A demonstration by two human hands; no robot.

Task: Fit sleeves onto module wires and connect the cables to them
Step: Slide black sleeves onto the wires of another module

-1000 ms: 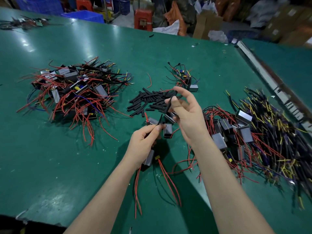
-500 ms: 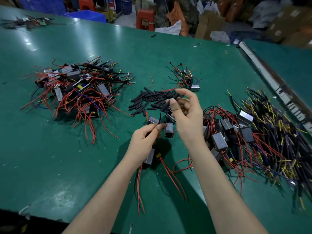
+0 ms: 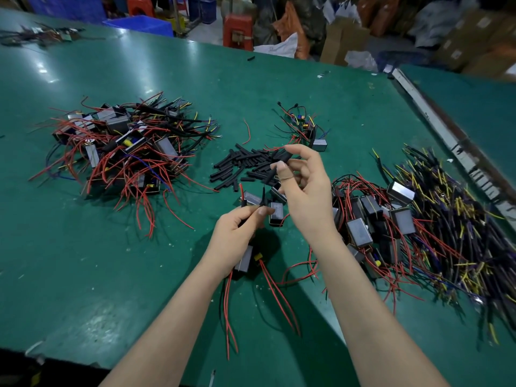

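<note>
Sleeving step, above the bench [image 3: 83,275]. Left hand [image 3: 237,233] pinched module wire [image 3: 263,195]; right hand [image 3: 304,185] pinched black sleeve [image 3: 270,175]. Next, likely: align bore, slide down.

Beyond the green table [image 3: 117,275], a red stool [image 3: 238,30], a blue crate [image 3: 139,24], an orange bag [image 3: 290,23] and cardboard boxes [image 3: 342,41] are seen on the floor.

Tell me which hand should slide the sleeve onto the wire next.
Right. The right hand already pinches a black sleeve just above the wire end, which the left hand holds upright along with the module.
</note>
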